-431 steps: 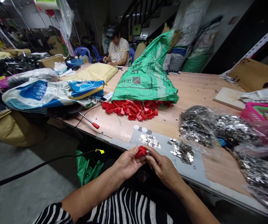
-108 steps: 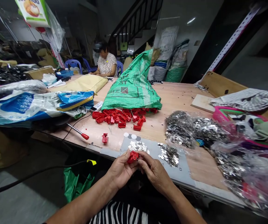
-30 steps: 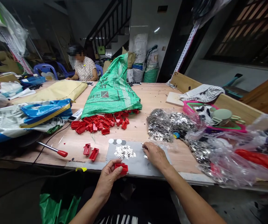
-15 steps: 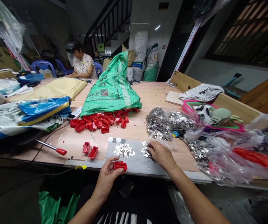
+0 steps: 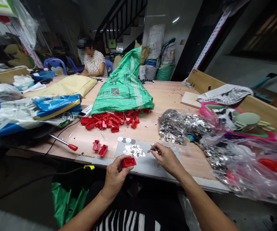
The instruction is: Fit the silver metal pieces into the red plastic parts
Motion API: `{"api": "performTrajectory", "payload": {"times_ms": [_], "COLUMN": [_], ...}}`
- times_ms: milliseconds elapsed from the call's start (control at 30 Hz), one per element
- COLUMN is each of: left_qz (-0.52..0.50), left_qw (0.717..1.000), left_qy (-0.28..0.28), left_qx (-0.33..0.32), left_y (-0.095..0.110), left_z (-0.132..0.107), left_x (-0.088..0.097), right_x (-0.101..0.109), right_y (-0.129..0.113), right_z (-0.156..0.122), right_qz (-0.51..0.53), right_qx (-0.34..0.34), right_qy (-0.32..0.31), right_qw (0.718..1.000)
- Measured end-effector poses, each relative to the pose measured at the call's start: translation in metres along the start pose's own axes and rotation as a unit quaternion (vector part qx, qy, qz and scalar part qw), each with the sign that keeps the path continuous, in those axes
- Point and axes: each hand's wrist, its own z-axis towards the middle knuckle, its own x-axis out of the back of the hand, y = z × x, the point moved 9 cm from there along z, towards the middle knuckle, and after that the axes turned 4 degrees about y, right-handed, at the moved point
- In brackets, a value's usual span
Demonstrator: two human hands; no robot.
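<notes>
My left hand is closed on a small red plastic piece, held just above the table's near edge. My right hand pinches a small silver metal clip over a grey sheet. A little heap of silver clips lies on that sheet between my hands. Two loose red pieces rest to the left of the sheet. A pile of red pieces spills from the mouth of a green woven sack.
Clear bags of silver metal parts lie to the right, with a pink basket behind them. A red-handled screwdriver and blue-white sacks are on the left. Another person sits at the far end.
My right hand has lifted off the clip pile with a metal clip pinched in its fingers. My left hand has kept hold of the red piece and raised it slightly.
</notes>
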Motion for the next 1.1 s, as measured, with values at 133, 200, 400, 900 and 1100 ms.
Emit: {"api": "performTrajectory", "payload": {"times_ms": [133, 200, 400, 900, 1100], "left_qz": [0.100, 0.136, 0.181, 0.152, 0.143], "left_qw": [0.990, 0.981, 0.966, 0.957, 0.947], "left_qy": [0.027, 0.036, 0.013, 0.055, 0.032], "left_qx": [-0.097, -0.135, -0.184, -0.241, -0.286], "left_y": [0.022, 0.032, 0.046, 0.059, 0.067], "left_z": [0.002, 0.001, -0.005, -0.016, -0.020], "left_x": [0.004, 0.004, -0.003, 0.004, -0.001], "right_x": [-0.007, -0.010, -0.023, -0.040, -0.043], "right_y": [-0.040, -0.054, -0.075, -0.054, -0.045], "right_z": [-0.017, -0.024, -0.030, -0.036, -0.033], "right_qz": [0.118, 0.135, 0.112, 0.355, 0.376], "right_qx": [0.039, 0.053, 0.115, -0.007, -0.046], "right_qy": [-0.004, 0.010, 0.021, -0.077, -0.055], "right_qw": [0.992, 0.989, 0.987, 0.932, 0.924]}}
